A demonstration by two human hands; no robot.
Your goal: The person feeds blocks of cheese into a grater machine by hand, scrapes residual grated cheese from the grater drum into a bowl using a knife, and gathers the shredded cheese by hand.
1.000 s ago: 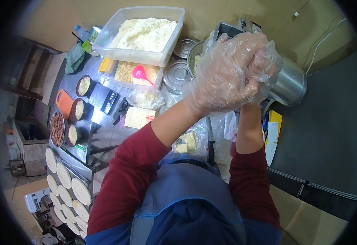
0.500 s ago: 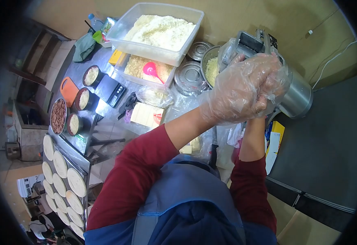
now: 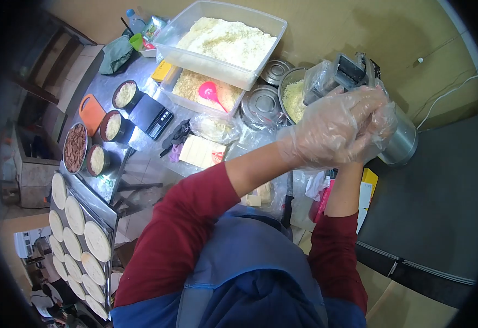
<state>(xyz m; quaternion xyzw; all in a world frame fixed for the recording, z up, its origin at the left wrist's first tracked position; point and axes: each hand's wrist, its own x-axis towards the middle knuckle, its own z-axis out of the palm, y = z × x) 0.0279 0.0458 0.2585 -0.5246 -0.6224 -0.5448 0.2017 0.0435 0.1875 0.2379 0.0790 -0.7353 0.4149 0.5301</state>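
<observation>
Both hands wear clear plastic gloves and come together over a metal machine (image 3: 400, 136) on the right. My left hand (image 3: 326, 128) reaches across from the left with its fingers curled against the right. Pressed close beside it, my right hand (image 3: 380, 128) is closed too. Whatever may lie between the palms is hidden. Just beyond the hands is a dark rectangular metal hopper (image 3: 349, 71) with clear plastic around it. A pot of pale shreds (image 3: 293, 101) stands to the left of the hopper.
A large plastic tub (image 3: 272, 52) of white powder rests above a tub of crumbs with a pink scoop (image 3: 209, 91). Lidded tins, a scale (image 3: 154, 120), bowls and a wrapped white block (image 3: 202, 151) lie left. A black-handled knife (image 3: 287, 208) is near my body. Dough rounds (image 3: 97, 240) fill a tray.
The view has shifted slightly, so the table contents appear a little further right. My hands stay together over the machine, with the fingers a little rearranged.
</observation>
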